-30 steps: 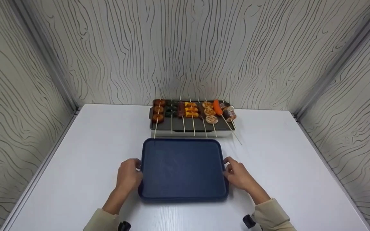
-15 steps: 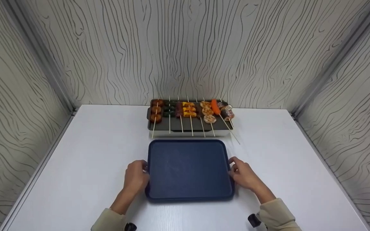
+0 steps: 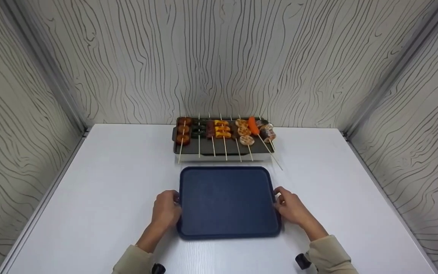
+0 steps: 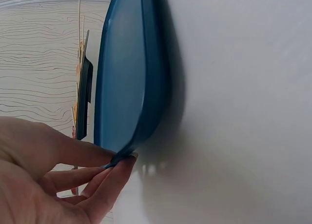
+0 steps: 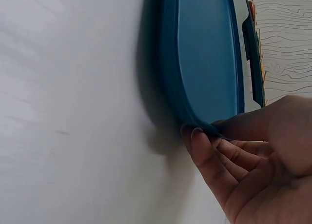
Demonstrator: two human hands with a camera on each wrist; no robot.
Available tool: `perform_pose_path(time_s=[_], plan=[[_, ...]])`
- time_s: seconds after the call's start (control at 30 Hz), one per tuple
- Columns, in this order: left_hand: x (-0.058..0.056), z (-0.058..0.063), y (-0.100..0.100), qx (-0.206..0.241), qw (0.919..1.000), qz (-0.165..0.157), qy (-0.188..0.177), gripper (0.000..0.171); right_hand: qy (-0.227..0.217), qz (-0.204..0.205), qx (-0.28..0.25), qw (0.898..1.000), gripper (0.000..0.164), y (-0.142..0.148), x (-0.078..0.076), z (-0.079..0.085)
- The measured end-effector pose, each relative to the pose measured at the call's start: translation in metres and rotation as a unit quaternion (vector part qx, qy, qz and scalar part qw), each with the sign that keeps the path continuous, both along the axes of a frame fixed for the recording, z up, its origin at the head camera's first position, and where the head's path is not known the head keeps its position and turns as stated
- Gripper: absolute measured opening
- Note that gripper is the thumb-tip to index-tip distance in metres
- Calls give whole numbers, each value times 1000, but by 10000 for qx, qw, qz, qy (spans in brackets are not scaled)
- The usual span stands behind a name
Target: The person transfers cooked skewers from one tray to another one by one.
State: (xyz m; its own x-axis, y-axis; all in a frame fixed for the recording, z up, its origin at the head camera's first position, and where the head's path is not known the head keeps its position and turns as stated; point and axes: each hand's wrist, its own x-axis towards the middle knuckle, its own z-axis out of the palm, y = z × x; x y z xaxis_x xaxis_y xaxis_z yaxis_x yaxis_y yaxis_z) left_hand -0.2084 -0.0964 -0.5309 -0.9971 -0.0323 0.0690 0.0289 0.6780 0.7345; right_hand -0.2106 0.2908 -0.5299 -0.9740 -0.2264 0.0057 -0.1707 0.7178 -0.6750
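A blue rectangular tray (image 3: 229, 201) with a raised rim lies in front of the grill in the head view, nothing on it. My left hand (image 3: 166, 208) pinches its left rim, thumb on top and fingers beneath, as the left wrist view shows at the tray edge (image 4: 124, 87). On the opposite side my right hand (image 3: 290, 206) pinches the right rim in the same way; in the right wrist view the thumb and fingers (image 5: 207, 153) meet at the tray edge (image 5: 204, 63). Whether the underside touches the table cannot be told.
Behind the tray stands a dark grill plate (image 3: 203, 149) on a white base. Several skewers lie across it, among them yellow pieces (image 3: 222, 129), lotus root slices (image 3: 246, 140) and an orange sausage (image 3: 253, 126). A patterned wall (image 3: 219, 57) rises behind the white table (image 3: 127, 163).
The tray has slid to the right in the head view, with both hands moving along on its rims. The grill and skewers appear shifted slightly left with the camera.
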Motion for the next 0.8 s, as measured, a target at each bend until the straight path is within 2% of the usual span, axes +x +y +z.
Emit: perform_pose_path(time_s=[0.23,0.5,0.8], plan=[[-2,-5,2,0,10000,-35,-79,24,-92,-129,-81,9998,28,1,0,-2],[-3,-9,2,7,10000,-33,-51,21,-214,-312,53,9993,27,-1,-2,-3],[-5,-9,0,-24,9993,-282,-229,17,-267,-419,328,9982,24,-3,-6,-5]])
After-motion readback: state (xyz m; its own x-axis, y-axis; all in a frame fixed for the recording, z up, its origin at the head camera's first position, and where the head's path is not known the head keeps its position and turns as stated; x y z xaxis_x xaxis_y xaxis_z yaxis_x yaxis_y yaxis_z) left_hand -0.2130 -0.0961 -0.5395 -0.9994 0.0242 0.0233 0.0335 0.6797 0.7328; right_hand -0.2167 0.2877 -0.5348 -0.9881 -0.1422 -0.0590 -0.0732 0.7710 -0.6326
